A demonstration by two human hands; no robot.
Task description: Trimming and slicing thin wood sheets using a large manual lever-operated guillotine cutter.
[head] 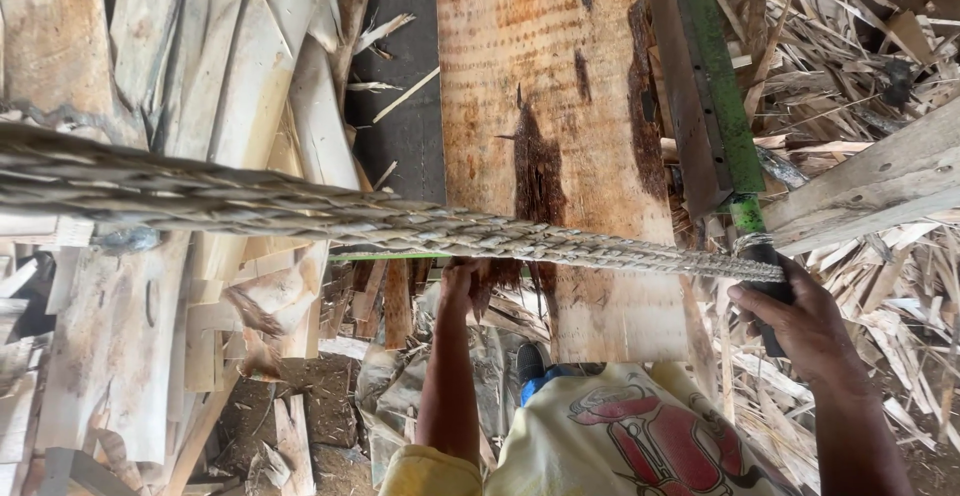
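Observation:
A wide, rough-sawn wooden plank (pixel 560 116) with dark stains runs away from me down the middle. My left hand (pixel 466 281) grips its near left corner from below. My right hand (pixel 795 316) is closed around a black handle (pixel 765 256) at the end of a green metal bar (pixel 720 76) that lies along the plank's right edge. A thick twisted rope (pixel 300 206) crosses the view from the left to the handle, passing over the plank.
Stacked offcut slabs (pixel 240 76) lie at the left. Splintered wood scraps (pixel 850 46) pile up at the right, with a grey timber beam (pixel 870 181) slanting in. Dark ground (pixel 405 126) shows between the slabs and plank.

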